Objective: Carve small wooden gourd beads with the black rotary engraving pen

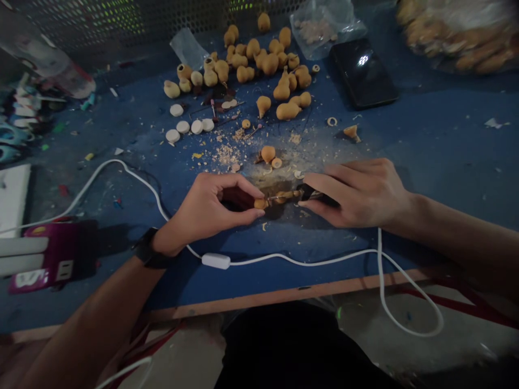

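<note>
A small ochre wooden piece [261,203] is pinched between the thumb and fingertips of the left hand [211,208], its end left showing beyond them. A thin metal shaft [276,198] is seen running from it to a tan, roughly shaped piece [288,194] at the nose of a black rotary tool [314,192]. That tool is held lengthwise in the right hand [357,194], its body largely covered by the curled fingers.
</note>
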A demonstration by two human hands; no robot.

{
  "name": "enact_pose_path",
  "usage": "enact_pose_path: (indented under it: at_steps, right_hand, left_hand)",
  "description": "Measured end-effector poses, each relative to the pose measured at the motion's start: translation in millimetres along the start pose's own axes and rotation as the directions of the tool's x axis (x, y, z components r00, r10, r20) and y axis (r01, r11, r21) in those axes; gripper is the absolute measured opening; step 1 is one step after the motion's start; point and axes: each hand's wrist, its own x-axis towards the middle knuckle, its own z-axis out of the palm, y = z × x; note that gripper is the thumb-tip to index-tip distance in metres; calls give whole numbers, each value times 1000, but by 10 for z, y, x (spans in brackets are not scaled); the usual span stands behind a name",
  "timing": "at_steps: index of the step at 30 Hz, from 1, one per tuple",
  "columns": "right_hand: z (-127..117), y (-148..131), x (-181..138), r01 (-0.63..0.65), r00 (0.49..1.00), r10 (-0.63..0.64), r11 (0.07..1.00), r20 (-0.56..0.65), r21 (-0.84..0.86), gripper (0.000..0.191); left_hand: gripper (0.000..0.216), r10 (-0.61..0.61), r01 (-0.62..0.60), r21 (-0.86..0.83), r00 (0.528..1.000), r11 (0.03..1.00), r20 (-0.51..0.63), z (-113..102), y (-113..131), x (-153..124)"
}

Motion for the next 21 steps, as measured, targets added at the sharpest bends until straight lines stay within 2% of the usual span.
enact_pose_path:
  at_steps: [2, 7, 13, 21]
  right_hand:
    - [-4, -8, 12, -32, 999, 31, 999, 7, 7, 30]
    - [-10, -20, 18, -108, 986, 103, 994, 130, 31, 37]
    - [1, -16, 31, -96, 991, 84, 989, 106, 115, 30]
    - [16, -14, 11, -87, 994, 83, 995, 67, 54, 34]
  left_hand:
    - [15, -18, 18, -4, 1000, 1000, -4, 0, -7, -4]
    - [18, -41, 40, -30, 999, 999, -20, 11, -7, 4]
    - [17, -62, 61, -34, 997, 998, -36, 26, 14, 14]
    - [17, -72, 71, -46, 997, 996, -29, 28, 5, 12]
